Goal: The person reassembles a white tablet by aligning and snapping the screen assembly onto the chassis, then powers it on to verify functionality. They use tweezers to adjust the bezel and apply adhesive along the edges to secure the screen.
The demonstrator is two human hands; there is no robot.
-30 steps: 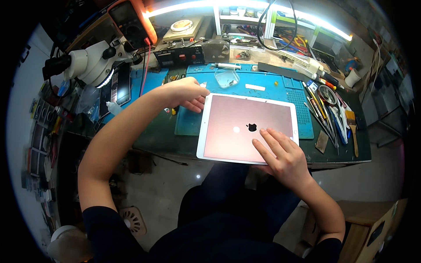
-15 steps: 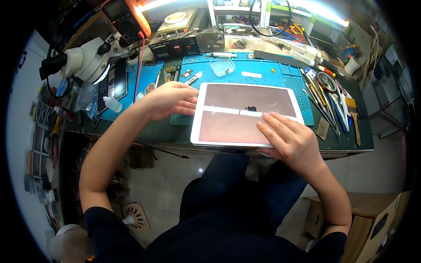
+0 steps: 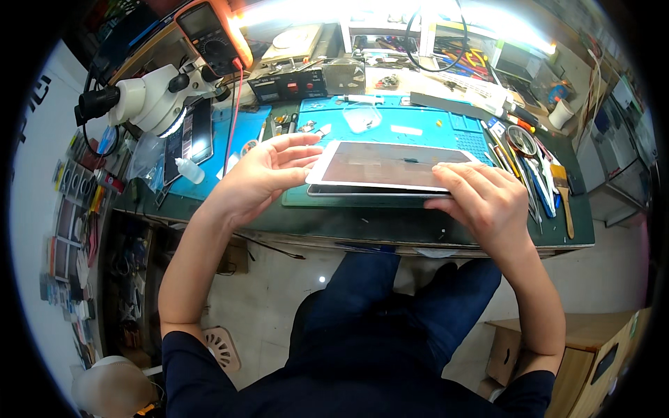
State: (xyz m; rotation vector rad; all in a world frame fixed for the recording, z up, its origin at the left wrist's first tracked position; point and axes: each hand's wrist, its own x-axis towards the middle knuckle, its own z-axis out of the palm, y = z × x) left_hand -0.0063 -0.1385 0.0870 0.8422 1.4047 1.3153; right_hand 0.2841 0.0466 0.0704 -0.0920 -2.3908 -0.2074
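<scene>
A white-framed tablet [image 3: 390, 167] with a dark, reflective screen is held above the workbench's front part, tipped so its face shows narrowly. Along its near edge, a dark gap parts the white front panel from the thin silver back [image 3: 376, 190]. My right hand [image 3: 484, 198] grips the near right corner, fingers over the front and thumb under the edge. At the left end, my left hand [image 3: 261, 171] has its fingers stretched and apart, the thumb tip by the tablet's near left corner. Whether that thumb presses on it I cannot tell.
Beneath lies a blue work mat [image 3: 418, 118] with a small clear tray [image 3: 362, 118]. Right of it are tweezers, a magnifier [image 3: 521, 141] and a brush [image 3: 562, 202]. To the left stand a microscope [image 3: 150, 104], a dropper bottle [image 3: 189, 170] and an orange multimeter [image 3: 216, 38].
The tablet has tipped from facing me to nearly flat, and a gap now shows along its near edge. My left hand's fingers have spread; my right hand has shifted slightly right.
</scene>
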